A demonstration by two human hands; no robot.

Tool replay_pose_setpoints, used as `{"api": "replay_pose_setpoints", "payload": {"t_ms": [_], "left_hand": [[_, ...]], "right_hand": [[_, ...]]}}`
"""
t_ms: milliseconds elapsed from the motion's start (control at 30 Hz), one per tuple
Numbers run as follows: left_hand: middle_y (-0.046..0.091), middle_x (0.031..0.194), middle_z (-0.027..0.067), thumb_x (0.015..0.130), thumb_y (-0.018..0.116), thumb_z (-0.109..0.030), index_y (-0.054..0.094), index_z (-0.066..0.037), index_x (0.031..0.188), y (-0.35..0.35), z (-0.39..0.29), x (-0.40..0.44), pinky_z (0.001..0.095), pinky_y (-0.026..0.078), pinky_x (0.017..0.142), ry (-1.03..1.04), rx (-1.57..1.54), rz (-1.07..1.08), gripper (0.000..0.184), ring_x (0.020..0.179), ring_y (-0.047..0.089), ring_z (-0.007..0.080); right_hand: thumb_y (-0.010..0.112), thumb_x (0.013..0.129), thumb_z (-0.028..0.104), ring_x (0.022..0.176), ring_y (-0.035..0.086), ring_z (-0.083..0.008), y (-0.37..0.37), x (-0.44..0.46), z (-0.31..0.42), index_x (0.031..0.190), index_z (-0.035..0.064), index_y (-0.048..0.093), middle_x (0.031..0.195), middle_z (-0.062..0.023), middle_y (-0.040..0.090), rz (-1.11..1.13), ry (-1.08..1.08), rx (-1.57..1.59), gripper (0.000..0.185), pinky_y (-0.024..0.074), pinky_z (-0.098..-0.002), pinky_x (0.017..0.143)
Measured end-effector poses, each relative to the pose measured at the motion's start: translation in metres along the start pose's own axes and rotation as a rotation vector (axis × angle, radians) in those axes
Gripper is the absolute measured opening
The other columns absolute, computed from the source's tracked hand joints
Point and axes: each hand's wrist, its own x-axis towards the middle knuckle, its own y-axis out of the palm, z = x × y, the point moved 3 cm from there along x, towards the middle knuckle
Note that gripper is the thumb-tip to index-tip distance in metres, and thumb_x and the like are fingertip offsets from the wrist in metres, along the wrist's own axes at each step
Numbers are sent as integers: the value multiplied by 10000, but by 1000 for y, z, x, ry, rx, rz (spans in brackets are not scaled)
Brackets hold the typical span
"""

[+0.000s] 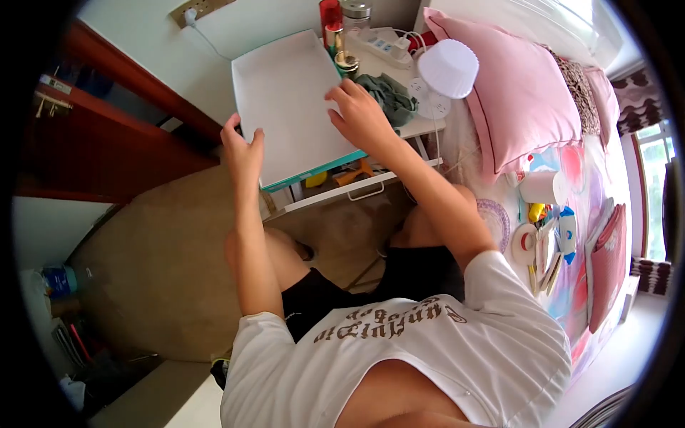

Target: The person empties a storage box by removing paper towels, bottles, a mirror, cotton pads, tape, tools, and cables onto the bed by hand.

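A shallow white box with a teal edge (289,107) lies, open side up, on the nightstand above a partly open drawer (335,194). At the box's left edge is my left hand (244,150), its thumb and fingers apart and nothing held between them. My right hand (357,114) is over the box's right side, fingers spread and bent, empty. Just right of that hand lies a crumpled dark green cloth (389,100). Inside the drawer, an orange item (354,173) and a yellow item (316,180) show below the box.
Behind the box stand a red bottle (330,14), a glass jar (357,14) and a power strip (389,46). A white lamp (448,68) is at the right. The bed holds a pink pillow (524,93), a paper roll (544,187) and several small items.
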Motion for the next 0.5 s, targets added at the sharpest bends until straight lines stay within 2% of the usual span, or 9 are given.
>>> {"api": "replay_pose_setpoints", "payload": {"t_ms": [67, 133, 200, 267, 333, 367, 500], "left_hand": [[551, 1406, 234, 910, 712, -109, 470, -30, 1466, -6, -21, 0, 476, 431, 1130, -157, -106, -61, 611, 1325, 546, 385], [535, 1412, 251, 894, 729, -94, 438, -35, 1490, 1, -1, 4, 488, 453, 1100, -129, -92, -29, 665, 1305, 555, 398], [513, 1429, 255, 891, 730, -89, 440, -59, 1498, 11, 11, 3, 487, 481, 1064, -65, 83, 15, 674, 1273, 574, 403], [509, 1442, 239, 901, 707, -76, 413, -90, 1520, 8, -4, -1, 495, 495, 1041, -98, 105, 9, 687, 1282, 571, 408], [529, 1433, 217, 911, 663, -44, 371, -111, 1542, 4, -15, 0, 506, 500, 1031, -180, 121, 83, 699, 1308, 558, 411], [542, 1433, 189, 913, 628, -18, 333, -122, 1561, 3, -15, 1, 512, 507, 1020, -187, 145, 100, 720, 1325, 554, 399], [543, 1436, 177, 910, 619, -14, 336, -127, 1563, 5, -2, 3, 514, 513, 1012, -224, 157, 117, 720, 1316, 564, 385]], "right_hand": [[726, 913, 92, 1053, 639, -415, 35, 37, -11, 1139, 12, 630, 1118, -190, 624, 178, 100, 23, 258, 525, -495, 906], [737, 923, 128, 1059, 653, -431, 87, 70, -45, 1153, -1, 629, 1157, -217, 642, 200, 52, -109, 285, 538, -502, 907], [754, 913, 163, 1071, 657, -433, 107, 95, -63, 1153, -4, 631, 1194, -228, 641, 287, 56, -199, 317, 543, -502, 915], [770, 903, 198, 1084, 662, -435, 123, 116, -76, 1153, -8, 632, 1230, -239, 640, 366, 55, -291, 352, 548, -501, 923], [815, 849, 279, 1106, 670, -442, 140, 128, -99, 1153, -9, 634, 1236, -258, 659, 464, 185, -325, 456, 550, -496, 955], [831, 806, 302, 1114, 683, -421, 147, 134, -112, 1123, 4, 658, 1176, -239, 708, 510, 216, -292, 469, 552, -494, 961], [837, 790, 278, 1049, 709, -390, 153, 141, -121, 1044, 37, 709, 1048, -199, 749, 517, 219, -303, 373, 568, -474, 919]]}}
